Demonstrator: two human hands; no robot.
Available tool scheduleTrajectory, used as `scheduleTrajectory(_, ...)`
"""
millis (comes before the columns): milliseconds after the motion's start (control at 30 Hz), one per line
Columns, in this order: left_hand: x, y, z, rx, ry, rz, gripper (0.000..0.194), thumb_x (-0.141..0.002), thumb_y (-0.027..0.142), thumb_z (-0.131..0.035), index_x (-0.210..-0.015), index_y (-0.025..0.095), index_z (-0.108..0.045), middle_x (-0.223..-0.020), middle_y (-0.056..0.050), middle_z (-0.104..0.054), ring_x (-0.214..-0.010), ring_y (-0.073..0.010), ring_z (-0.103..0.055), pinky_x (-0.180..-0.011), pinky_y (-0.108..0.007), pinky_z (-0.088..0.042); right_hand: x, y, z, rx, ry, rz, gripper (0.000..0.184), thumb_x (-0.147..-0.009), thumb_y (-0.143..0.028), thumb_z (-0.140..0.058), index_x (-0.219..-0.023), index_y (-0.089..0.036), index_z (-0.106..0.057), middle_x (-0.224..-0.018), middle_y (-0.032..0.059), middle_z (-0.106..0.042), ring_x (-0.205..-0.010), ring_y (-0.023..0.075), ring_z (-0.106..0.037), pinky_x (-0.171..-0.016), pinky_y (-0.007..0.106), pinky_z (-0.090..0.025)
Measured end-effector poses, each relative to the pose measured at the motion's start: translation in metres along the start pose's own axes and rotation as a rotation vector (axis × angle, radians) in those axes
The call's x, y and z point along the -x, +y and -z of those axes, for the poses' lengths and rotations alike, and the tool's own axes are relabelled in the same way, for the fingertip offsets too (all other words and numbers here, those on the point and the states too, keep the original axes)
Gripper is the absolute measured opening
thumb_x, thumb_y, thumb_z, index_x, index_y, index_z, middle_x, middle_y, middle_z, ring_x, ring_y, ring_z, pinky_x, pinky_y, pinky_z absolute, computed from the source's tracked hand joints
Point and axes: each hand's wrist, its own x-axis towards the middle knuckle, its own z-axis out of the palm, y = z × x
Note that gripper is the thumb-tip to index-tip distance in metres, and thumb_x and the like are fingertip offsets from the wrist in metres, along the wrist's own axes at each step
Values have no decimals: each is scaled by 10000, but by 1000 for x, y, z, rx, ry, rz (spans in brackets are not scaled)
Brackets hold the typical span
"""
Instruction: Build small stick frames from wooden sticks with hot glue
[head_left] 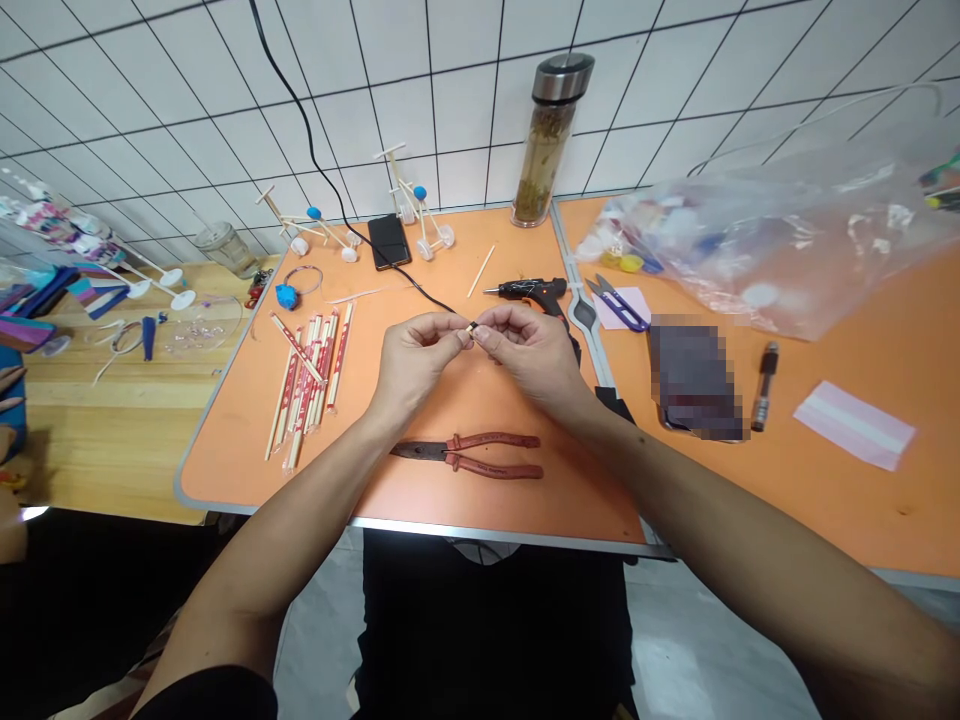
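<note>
Left hand point(416, 362): raised, fingertips pinching, grasping a small pale piece point(472, 327)
Right hand point(526, 352): raised, fingertips pinching the same piece from the other side
Piece: held between both hands above the table, too small to identify
Below the hands: one pair of red-handled pliers point(466, 455)
Left of the hands: about ten wrapped chopsticks point(307, 385)
Beyond: one hot glue gun point(529, 292), two wheeled stick models point(416, 205), one phone point(388, 242)
Surface: orange table point(525, 490)
Room: white tiled wall point(225, 100)
</note>
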Motion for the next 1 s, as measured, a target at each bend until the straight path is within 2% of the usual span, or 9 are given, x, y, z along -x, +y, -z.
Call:
scheduleTrajectory(367,-3,1,1,102,-32,85,220,-686,300,-996,-838,200,-873,-807,-33,-830,-770,-163,-749,-877,-330,-607,-1,2,1,-11,-2,10,249,-849,-412,-896,-935,-228,-752,-840,9,-753,-751,156,-671,-773,333,-596)
scheduleTrajectory(633,-6,2,2,138,-74,144,262,-650,328,-1004,-834,198,-869,-784,-28,-820,-749,-151,-737,-893,-327,-598,-2,2,1,-13,7,17,284,-824,-436,-905,-971,-232,-773,-838,13,-759,-749,161,-672,-741,328,-593)
scheduleTrajectory(1000,-9,1,7,120,-132,189,261,-645,350,-1007,-823,223,-865,-783,-28,-811,-740,-156,-727,-863,-332,-585,1,-2,3,29,12,3,284,-834,-488,-911,-966,-254,-819,-904,27,-793,-863,209,-716,-847,383,-618)
